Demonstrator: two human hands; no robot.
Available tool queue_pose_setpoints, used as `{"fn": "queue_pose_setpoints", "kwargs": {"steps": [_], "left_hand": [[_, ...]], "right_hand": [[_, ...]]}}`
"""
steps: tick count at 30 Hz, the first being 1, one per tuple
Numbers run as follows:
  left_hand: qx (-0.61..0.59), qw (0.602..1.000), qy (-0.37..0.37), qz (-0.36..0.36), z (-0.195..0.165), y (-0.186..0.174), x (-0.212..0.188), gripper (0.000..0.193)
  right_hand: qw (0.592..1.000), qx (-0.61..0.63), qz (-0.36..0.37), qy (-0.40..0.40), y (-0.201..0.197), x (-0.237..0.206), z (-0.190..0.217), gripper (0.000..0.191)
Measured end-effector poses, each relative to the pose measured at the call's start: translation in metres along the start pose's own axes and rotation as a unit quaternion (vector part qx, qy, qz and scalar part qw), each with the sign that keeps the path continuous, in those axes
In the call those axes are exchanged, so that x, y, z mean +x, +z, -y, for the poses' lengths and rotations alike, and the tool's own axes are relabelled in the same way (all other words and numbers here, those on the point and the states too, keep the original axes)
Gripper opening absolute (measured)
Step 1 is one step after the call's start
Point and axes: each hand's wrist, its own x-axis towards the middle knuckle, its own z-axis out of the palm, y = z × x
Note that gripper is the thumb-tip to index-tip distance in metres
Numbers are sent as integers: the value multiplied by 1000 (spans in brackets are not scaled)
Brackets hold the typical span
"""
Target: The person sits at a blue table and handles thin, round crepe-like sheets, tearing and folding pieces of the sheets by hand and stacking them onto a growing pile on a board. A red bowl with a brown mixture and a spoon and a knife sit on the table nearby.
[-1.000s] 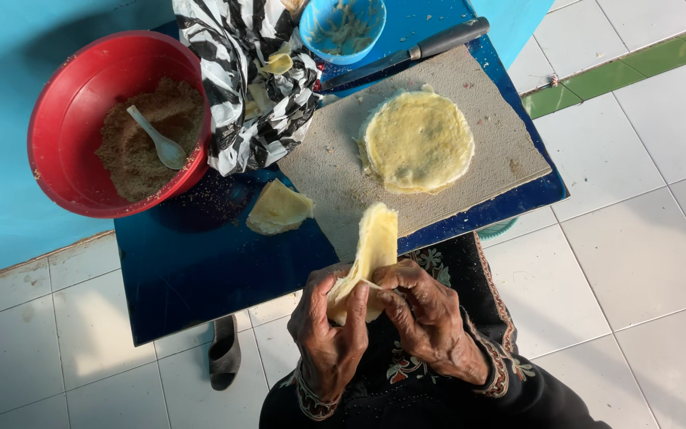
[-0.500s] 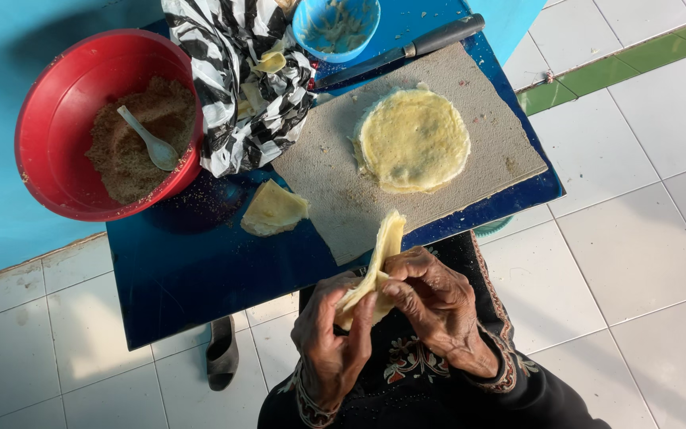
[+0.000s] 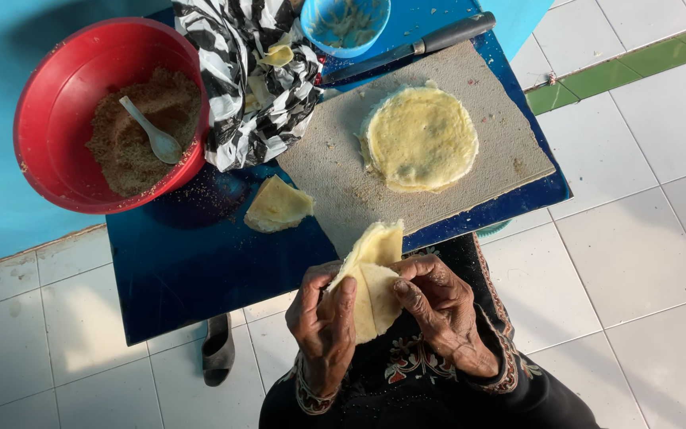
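- Now I see both hands, left (image 3: 325,326) and right (image 3: 438,306), clamped on a folded wrap (image 3: 373,278) over the lap, below the table (image 3: 192,270) edge.
- Done, I judge: one folded piece (image 3: 278,205) on the table.
- Left: flat round (image 3: 420,138) on the board (image 3: 335,171); filling in the red bowl (image 3: 49,95).
- Striped bag (image 3: 252,79) beside the bowl; no labels visible.

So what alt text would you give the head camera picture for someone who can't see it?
Seen from above, a person's left hand and right hand fold a thin yellow pancake over a blue table. On it sit a red bowl of brown filling, a flat pancake on a board and a folded piece.
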Motion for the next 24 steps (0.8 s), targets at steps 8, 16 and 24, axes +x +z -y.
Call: {"fn": "queue_pose_setpoints", "kwargs": {"steps": [8,16,24], "left_hand": [[83,992,97,-4,7,4,-12,16],[-33,997,-67,9,8,2,-1,21],[94,991,96,-11,2,7,0,18]], "right_hand": [[981,-144,65,-114,1,-2,4,27],[999,-15,26,39,-9,-2,-10,27],[993,-116,39,0,-6,-7,-10,29]]}}
